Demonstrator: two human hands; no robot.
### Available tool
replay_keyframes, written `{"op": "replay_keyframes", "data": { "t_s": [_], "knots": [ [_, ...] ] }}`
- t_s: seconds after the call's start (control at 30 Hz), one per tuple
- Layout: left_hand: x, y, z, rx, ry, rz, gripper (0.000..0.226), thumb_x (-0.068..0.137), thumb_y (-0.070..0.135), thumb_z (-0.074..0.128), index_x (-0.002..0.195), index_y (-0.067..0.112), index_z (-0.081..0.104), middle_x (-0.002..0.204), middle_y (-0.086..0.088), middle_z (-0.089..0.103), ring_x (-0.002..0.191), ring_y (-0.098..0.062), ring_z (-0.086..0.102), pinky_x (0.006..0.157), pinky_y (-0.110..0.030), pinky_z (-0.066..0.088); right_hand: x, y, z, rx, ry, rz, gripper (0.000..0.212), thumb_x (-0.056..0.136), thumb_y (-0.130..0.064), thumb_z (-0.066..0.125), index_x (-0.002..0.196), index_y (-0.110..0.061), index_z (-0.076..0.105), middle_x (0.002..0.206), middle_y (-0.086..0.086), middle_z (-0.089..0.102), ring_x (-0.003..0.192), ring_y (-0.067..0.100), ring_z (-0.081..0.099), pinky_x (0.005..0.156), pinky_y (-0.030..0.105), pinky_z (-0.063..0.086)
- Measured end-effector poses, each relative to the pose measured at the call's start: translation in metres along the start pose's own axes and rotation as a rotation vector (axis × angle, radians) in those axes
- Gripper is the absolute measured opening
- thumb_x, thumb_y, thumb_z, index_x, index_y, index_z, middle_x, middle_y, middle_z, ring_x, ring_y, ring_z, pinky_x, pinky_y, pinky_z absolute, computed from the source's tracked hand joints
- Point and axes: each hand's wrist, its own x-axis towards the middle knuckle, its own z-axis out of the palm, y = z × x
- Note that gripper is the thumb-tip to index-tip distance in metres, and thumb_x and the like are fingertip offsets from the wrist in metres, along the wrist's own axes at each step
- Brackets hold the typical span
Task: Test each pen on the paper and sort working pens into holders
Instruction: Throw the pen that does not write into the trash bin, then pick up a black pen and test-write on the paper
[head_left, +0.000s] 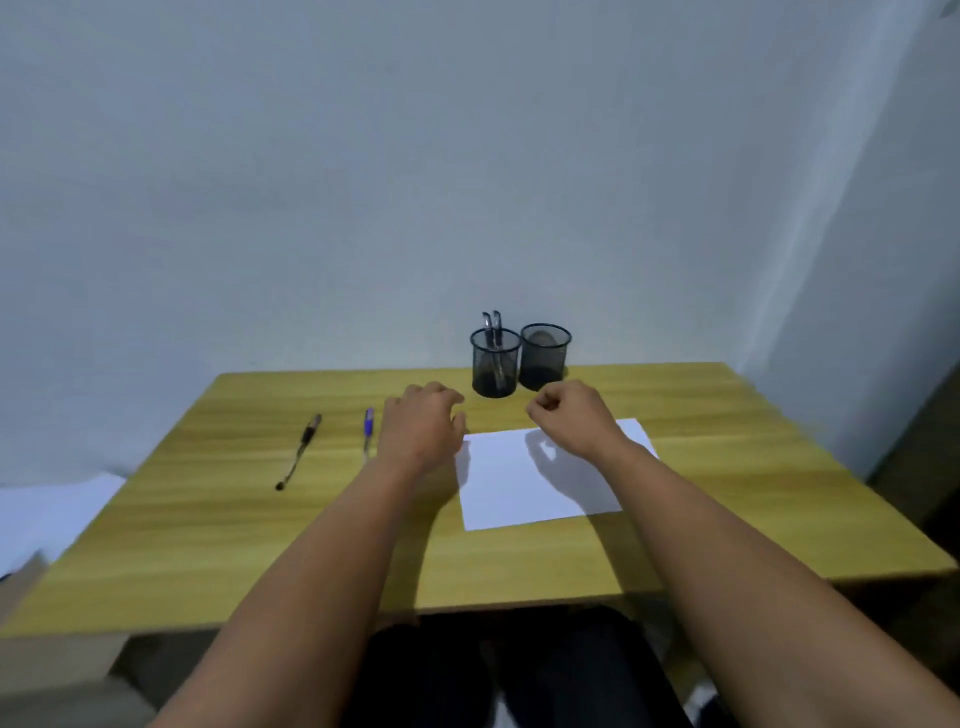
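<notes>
Head view, left to right: black pen (298, 451) and blue pen (368, 429) lay on table (208, 519); left hand (421, 421) loosely curled, empty; paper (540, 478); right hand (569, 413) clenched, empty; left holder (495, 364) held two pens (492, 328), right holder (544, 357) beside it.

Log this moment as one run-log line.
left hand: open, empty | right hand: curled, empty | left holder: two pens | table: two pens untested
</notes>
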Motion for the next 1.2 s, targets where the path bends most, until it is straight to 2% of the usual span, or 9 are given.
{"op": "replay_keyframes", "data": {
  "t_s": [0.07, 0.23, 0.4, 0.57, 0.7, 0.83, 0.97, 1.13, 1.2],
  "knots": [
    [-0.005, -0.048, -0.006, 0.020, 0.015, -0.086, 0.035, 0.097, 0.035, 0.053, 0.130, 0.030, 0.064, 0.136, 0.006, 0.060, 0.124, -0.025, 0.052, 0.096, -0.044, 0.043, 0.015, -0.025, 0.035, 0.000, -0.060, -0.050, 0.022, 0.095, -0.022, 0.068, 0.076, -0.011, 0.072, 0.071, -0.001, 0.068, 0.072, 0.018, 0.063, 0.074, 0.037, 0.055],
    [-0.017, -0.156, -0.010, -0.017, 0.022, -0.233, 0.032, 0.096, 0.029, 0.056, 0.126, 0.027, 0.067, 0.135, 0.004, 0.061, 0.121, -0.025, 0.056, 0.092, -0.041, 0.050, 0.036, -0.089, 0.117, 0.010, -0.218, -0.146, 0.017, 0.094, -0.028, 0.067, 0.091, -0.017, 0.080, 0.090, 0.001, 0.078, 0.087, 0.022, 0.072, 0.083, 0.042, 0.061],
    [-0.013, -0.223, -0.006, -0.113, -0.087, -0.193, 0.044, 0.088, 0.014, 0.063, 0.128, 0.032, 0.069, 0.144, 0.006, 0.058, 0.131, -0.021, 0.056, 0.100, -0.037, 0.050, 0.044, -0.131, 0.176, -0.010, -0.321, -0.232, 0.016, 0.092, -0.026, 0.063, 0.088, -0.020, 0.078, 0.088, -0.003, 0.078, 0.085, 0.020, 0.074, 0.081, 0.042, 0.062],
    [-0.003, -0.235, -0.002, -0.116, -0.099, -0.110, 0.037, 0.090, 0.019, 0.066, 0.126, 0.027, 0.071, 0.132, 0.001, 0.063, 0.120, -0.024, 0.059, 0.096, -0.041, 0.052, 0.053, -0.148, 0.201, -0.050, -0.362, -0.204, 0.019, 0.092, -0.038, 0.070, 0.088, -0.021, 0.079, 0.090, -0.004, 0.078, 0.085, 0.019, 0.073, 0.080, 0.039, 0.063],
    [-0.001, -0.238, -0.001, -0.094, -0.109, -0.097, 0.034, 0.094, 0.030, 0.064, 0.128, 0.031, 0.068, 0.126, 0.003, 0.062, 0.114, -0.022, 0.058, 0.090, -0.042, 0.053, 0.052, -0.160, 0.210, -0.175, -0.387, -0.199, 0.039, 0.085, -0.057, 0.072, 0.083, -0.018, 0.072, 0.087, 0.001, 0.074, 0.086, 0.024, 0.070, 0.074, 0.037, 0.060],
    [-0.004, -0.244, -0.003, -0.070, -0.101, -0.087, 0.033, 0.095, 0.033, 0.064, 0.128, 0.032, 0.068, 0.124, 0.003, 0.062, 0.109, -0.020, 0.060, 0.085, -0.040, 0.054, 0.048, -0.170, 0.216, -0.257, -0.442, -0.198, 0.036, 0.083, -0.049, 0.073, 0.091, -0.015, 0.066, 0.092, 0.003, 0.070, 0.088, 0.027, 0.067, 0.065, 0.032, 0.048],
    [-0.008, -0.246, -0.003, -0.051, -0.085, -0.078, 0.033, 0.096, 0.033, 0.063, 0.129, 0.031, 0.067, 0.124, 0.004, 0.061, 0.109, -0.020, 0.060, 0.084, -0.038, 0.053, 0.045, -0.175, 0.220, -0.304, -0.423, -0.193, 0.029, 0.084, -0.035, 0.074, 0.079, -0.015, 0.053, 0.079, 0.001, 0.061, 0.082, 0.027, 0.065, 0.056, 0.030, 0.041],
    [-0.012, -0.241, -0.003, -0.034, -0.051, -0.072, 0.031, 0.095, 0.033, 0.064, 0.126, 0.029, 0.067, 0.126, 0.005, 0.059, 0.110, -0.021, 0.059, 0.084, -0.040, 0.054, 0.046, -0.177, 0.209, -0.225, -0.366, -0.139, 0.036, 0.087, -0.045, 0.073, 0.079, -0.015, 0.055, 0.080, 0.001, 0.062, 0.080, 0.026, 0.064, 0.061, 0.033, 0.044],
    [-0.015, -0.235, -0.004, -0.050, -0.035, -0.085, 0.026, 0.094, 0.034, 0.065, 0.119, 0.031, 0.069, 0.120, 0.007, 0.062, 0.106, -0.020, 0.061, 0.082, -0.041, 0.054, 0.051, -0.172, 0.195, -0.115, -0.330, -0.068, 0.042, 0.084, -0.049, 0.075, 0.078, -0.008, 0.066, 0.076, 0.004, 0.069, 0.071, 0.026, 0.065, 0.058, 0.032, 0.047]
  ]
}}
